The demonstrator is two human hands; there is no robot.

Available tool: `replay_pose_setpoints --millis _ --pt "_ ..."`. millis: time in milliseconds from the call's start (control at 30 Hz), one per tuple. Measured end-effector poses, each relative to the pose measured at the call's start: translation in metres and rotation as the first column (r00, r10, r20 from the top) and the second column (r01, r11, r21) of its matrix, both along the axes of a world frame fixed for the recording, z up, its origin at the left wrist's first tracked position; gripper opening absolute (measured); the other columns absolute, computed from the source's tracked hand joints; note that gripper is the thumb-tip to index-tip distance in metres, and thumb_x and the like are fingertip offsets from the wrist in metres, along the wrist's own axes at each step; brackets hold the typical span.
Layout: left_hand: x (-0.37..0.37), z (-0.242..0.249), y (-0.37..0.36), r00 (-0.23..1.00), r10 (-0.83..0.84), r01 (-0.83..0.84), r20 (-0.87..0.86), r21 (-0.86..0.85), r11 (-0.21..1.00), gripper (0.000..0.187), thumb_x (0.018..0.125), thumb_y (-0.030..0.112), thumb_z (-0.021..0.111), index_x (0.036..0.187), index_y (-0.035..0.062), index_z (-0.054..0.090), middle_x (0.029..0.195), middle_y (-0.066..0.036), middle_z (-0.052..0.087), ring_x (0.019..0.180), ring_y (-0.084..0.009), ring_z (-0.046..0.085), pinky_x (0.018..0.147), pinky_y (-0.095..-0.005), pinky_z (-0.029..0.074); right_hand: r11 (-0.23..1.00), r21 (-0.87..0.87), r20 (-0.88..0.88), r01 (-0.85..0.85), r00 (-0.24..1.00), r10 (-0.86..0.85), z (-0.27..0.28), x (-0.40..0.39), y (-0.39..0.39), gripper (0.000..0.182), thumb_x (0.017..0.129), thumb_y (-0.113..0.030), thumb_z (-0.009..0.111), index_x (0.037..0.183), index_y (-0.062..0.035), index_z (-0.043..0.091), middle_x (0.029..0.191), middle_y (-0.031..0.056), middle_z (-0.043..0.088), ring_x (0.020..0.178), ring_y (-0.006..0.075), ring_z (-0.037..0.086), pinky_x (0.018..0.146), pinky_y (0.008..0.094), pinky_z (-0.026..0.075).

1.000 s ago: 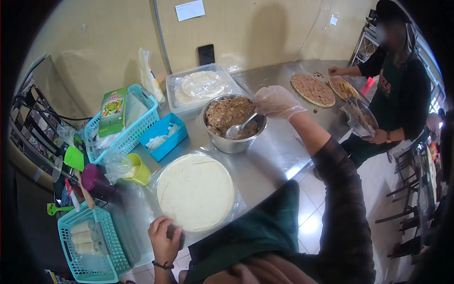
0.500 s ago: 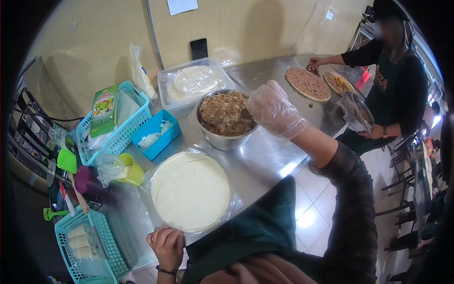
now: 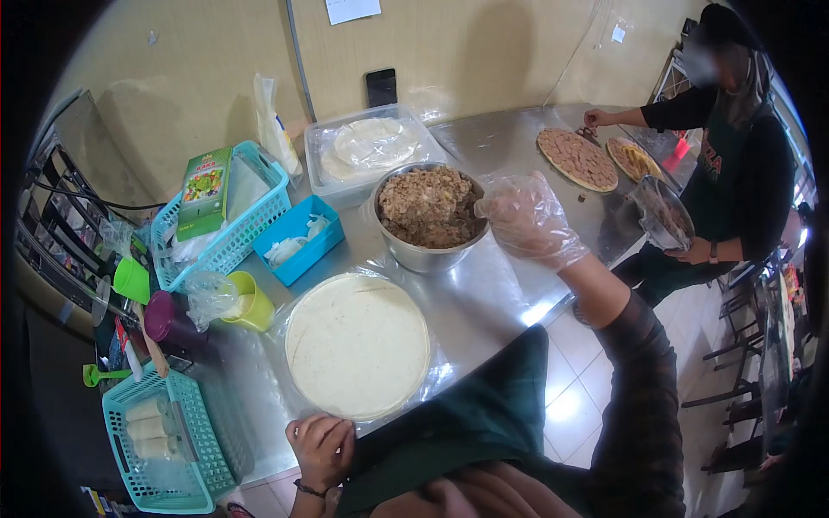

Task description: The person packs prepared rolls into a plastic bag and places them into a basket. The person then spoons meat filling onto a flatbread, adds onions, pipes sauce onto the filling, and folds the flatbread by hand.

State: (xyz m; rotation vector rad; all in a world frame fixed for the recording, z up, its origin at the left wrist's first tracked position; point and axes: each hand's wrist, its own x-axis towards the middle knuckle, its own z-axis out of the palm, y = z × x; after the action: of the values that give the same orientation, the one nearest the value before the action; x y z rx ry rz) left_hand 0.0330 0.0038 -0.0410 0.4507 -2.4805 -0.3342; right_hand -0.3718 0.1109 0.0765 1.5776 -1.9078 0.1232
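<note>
A steel bowl [image 3: 423,258] of crumbly brown minced filling [image 3: 431,204] stands on the metal table. At its right rim is my right hand [image 3: 533,217], in a clear plastic glove, its fingers closed; whatever they may hold is hidden. In front of the bowl lies a round, flat, pale dough base [image 3: 357,347] on clear plastic film. My left hand [image 3: 322,447], bare, rests at the table's front edge by the dough's near side. Its fingers are curled together, and I cannot see whether anything is inside them.
A clear tub [image 3: 370,154] of dough rounds, a blue box [image 3: 299,243] and turquoise baskets [image 3: 220,226] [image 3: 203,436] stand behind and left. A yellow cup [image 3: 253,304] is beside the dough. At right, a co-worker [image 3: 734,173] handles topping near two topped pizzas [image 3: 578,159] [image 3: 629,159].
My right hand has shifted slightly right and down, from over the filling to the bowl's rim. My left hand stays by the dough. The whole view has shifted a little.
</note>
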Motion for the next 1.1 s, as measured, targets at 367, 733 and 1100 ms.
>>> replay_pose_setpoints --millis 367,733,1100 --pt "-0.005 0.006 0.003 1.000 0.002 -0.003 -0.029 -0.023 1.000 0.018 0.067 0.004 0.069 0.083 0.0108 0.064 0.085 -0.002 0.059 0.082 -0.0217 0.056 0.076 -0.0375 0.037 0.978 0.170 0.347 0.117 0.922 -0.170 0.017 0.015 -0.017 0.021 0.074 -0.008 0.056 0.085 -0.0201 0.069 0.083 0.0046 0.066 0.082 0.0222 0.062 0.074 0.0325 0.048" --pt "-0.001 0.004 -0.001 1.000 -0.012 0.012 -0.009 0.014 1.000 0.023 0.069 0.009 0.070 0.090 0.0134 0.064 0.091 -0.001 0.058 0.085 -0.0219 0.056 0.078 -0.0390 0.037 0.994 0.109 0.783 -0.005 0.616 -0.083 0.012 -0.022 -0.015 0.017 0.078 -0.011 0.055 0.085 -0.0116 0.070 0.084 0.0086 0.066 0.077 0.0252 0.061 0.074 0.0318 0.048" --pt "-0.005 0.004 -0.001 0.998 0.060 -0.058 -0.025 0.067 0.996 0.014 0.070 0.011 0.068 0.084 0.0110 0.065 0.084 -0.004 0.059 0.081 -0.0253 0.055 0.075 -0.0395 0.038 0.993 0.075 0.661 0.097 0.740 -0.122 0.050 0.017 0.001 0.015 0.078 -0.010 0.062 0.090 -0.0107 0.070 0.086 0.0106 0.066 0.080 0.0269 0.062 0.074 0.0337 0.048"
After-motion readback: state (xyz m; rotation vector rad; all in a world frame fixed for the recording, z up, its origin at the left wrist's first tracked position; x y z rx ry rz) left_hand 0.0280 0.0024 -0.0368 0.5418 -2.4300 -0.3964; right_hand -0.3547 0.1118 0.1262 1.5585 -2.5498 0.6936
